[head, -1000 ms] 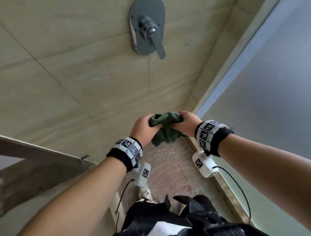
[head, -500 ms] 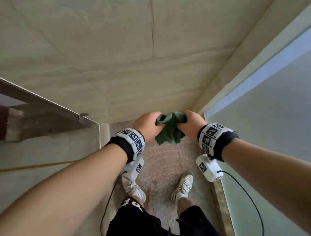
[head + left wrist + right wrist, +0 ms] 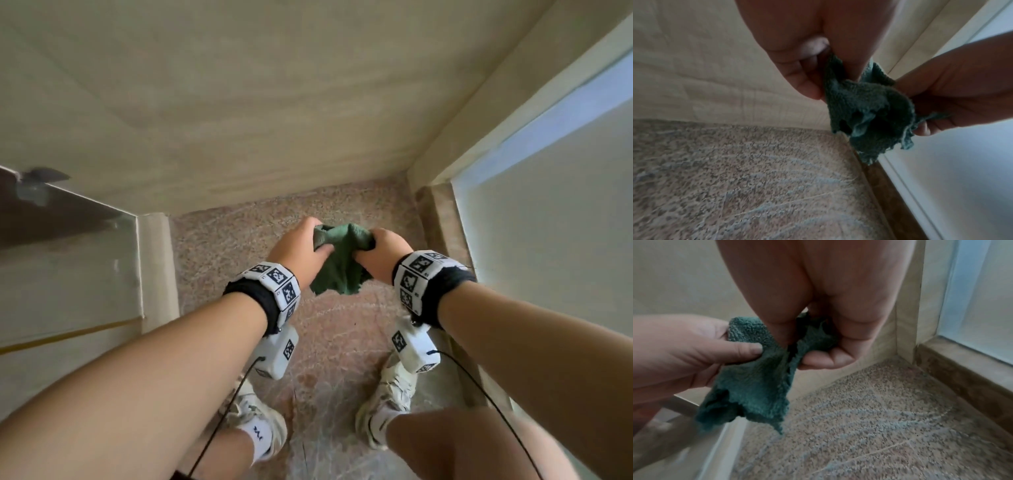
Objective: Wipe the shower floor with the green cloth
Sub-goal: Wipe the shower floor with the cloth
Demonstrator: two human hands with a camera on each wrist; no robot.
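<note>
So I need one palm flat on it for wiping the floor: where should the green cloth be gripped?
Judging by its pose, bunch the green cloth at its gathered top edge, from above, where the left hand and right hand pinch it. The lower part hangs loose above the shower floor, free to spread flat.

Fuzzy terry green cloth [image 3: 339, 263]; speckled, matt stone shower floor [image 3: 239, 246].

A home bathroom's shower stall: speckled pinkish-brown stone floor [image 3: 342, 329] hemmed by beige streaked wall tiles [image 3: 274, 102], a frosted glass panel [image 3: 548, 240] and brown stone kerb [image 3: 962, 369].
</note>
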